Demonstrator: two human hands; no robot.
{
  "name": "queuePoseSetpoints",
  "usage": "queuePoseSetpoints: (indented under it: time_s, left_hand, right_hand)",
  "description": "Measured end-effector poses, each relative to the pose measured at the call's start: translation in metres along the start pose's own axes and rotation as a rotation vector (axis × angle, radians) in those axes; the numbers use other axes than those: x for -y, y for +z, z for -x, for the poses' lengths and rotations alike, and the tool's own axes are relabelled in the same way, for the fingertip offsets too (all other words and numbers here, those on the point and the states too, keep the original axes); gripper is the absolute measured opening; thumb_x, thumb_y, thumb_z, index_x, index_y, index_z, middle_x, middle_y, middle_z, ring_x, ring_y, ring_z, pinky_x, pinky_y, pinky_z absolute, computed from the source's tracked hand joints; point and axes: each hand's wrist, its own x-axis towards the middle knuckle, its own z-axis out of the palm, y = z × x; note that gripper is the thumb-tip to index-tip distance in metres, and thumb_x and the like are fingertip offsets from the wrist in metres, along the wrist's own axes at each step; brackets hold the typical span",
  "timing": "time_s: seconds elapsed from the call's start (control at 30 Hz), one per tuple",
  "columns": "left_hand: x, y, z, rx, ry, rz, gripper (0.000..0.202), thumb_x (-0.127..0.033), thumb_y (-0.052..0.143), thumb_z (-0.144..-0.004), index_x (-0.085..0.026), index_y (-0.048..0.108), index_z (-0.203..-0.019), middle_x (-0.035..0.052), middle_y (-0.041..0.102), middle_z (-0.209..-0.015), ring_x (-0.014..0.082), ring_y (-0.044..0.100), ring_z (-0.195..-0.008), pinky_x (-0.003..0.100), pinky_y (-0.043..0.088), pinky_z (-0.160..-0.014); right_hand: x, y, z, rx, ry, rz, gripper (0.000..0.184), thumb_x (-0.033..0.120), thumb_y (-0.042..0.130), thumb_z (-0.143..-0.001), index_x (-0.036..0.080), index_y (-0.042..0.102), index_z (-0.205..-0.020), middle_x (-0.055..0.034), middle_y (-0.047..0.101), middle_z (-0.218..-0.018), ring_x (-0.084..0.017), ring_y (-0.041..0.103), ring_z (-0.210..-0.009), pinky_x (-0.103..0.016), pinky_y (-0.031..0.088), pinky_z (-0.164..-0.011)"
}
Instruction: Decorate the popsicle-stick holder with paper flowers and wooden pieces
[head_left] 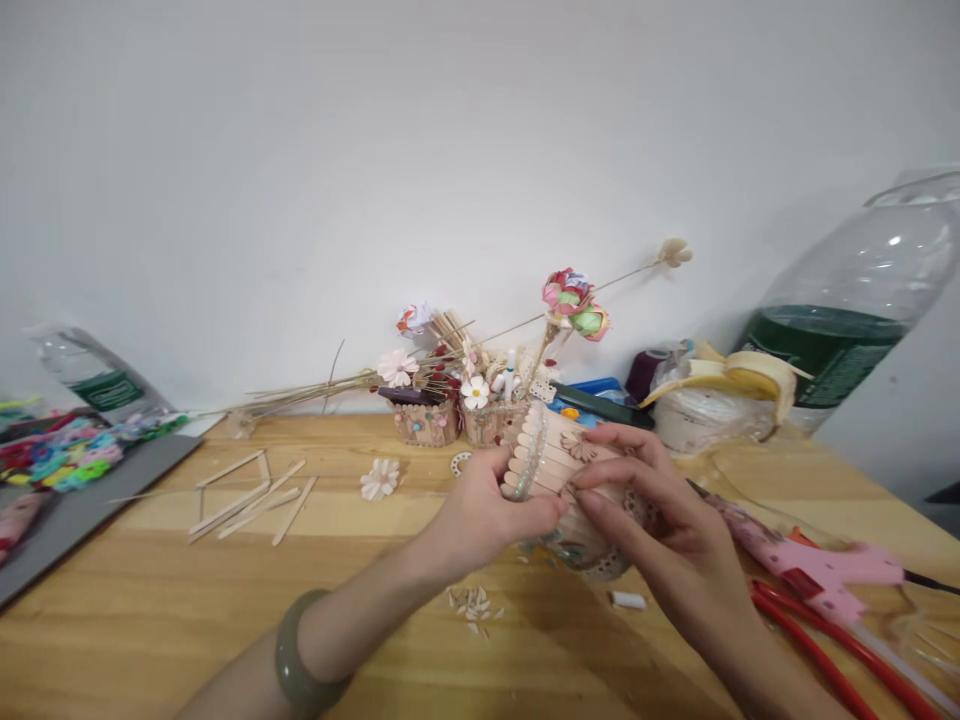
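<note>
A pot made of wooden craft sticks (551,455) is held tilted above the table, trimmed with a glittery band, lace and a wooden flower. My left hand (487,505) grips it from the left, thumb across the front and fingers behind. On its right side, my right hand (652,500) has thumb and fingertips pinched together against the sticks by a small dark piece, too small to name. Below the pot lies a heap of small pale wood chips (474,603). Close by on the wood is a short white cylinder (627,600).
Loose craft sticks (247,500) and a pale flower (379,479) lie to the left. Decorated pots (424,425) with flowers stand against the wall. A pink glue gun (817,570), red-handled pliers (817,640), a banana peel (735,375) and a large bottle (847,310) are at right.
</note>
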Motion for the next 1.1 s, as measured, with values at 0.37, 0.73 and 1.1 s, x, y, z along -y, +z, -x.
queuePoseSetpoints:
  time_s: [0.37,0.73,1.1]
  left_hand:
    - [0.001,0.001,-0.002,-0.037,0.006,-0.058,0.023,-0.018,0.067,-0.055,-0.011,0.064,-0.077,0.0006,0.06,-0.071,0.0097,0.05,-0.061,0.023,0.042,-0.061]
    - [0.007,-0.028,-0.02,-0.247,0.05,-0.15,0.032,-0.044,0.055,-0.07,-0.015,0.056,-0.055,-0.0006,0.053,-0.055,0.0152,0.049,-0.062,0.025,0.038,-0.059]
    - [-0.006,-0.03,-0.021,-0.188,0.073,-0.335,0.047,-0.043,0.035,-0.085,-0.017,0.053,-0.049,-0.0026,0.046,-0.047,0.0121,0.041,-0.051,0.025,0.036,-0.058]
  right_hand:
    - [-0.001,0.003,-0.002,-0.039,0.019,-0.01,0.009,0.033,0.059,-0.081,0.027,0.064,-0.076,-0.0036,0.048,-0.111,-0.023,0.046,-0.109,-0.043,0.035,-0.095]
    - [-0.017,-0.003,0.001,0.089,0.187,-0.245,0.033,0.041,0.054,-0.083,0.032,0.049,-0.114,-0.0026,0.049,-0.122,-0.025,0.043,-0.117,-0.041,0.032,-0.1]
    - [-0.04,0.024,0.003,0.32,0.481,-0.309,0.104,0.055,0.073,-0.058,0.026,0.01,-0.136,-0.0163,0.025,-0.144,-0.029,0.034,-0.129,-0.05,0.027,-0.106]
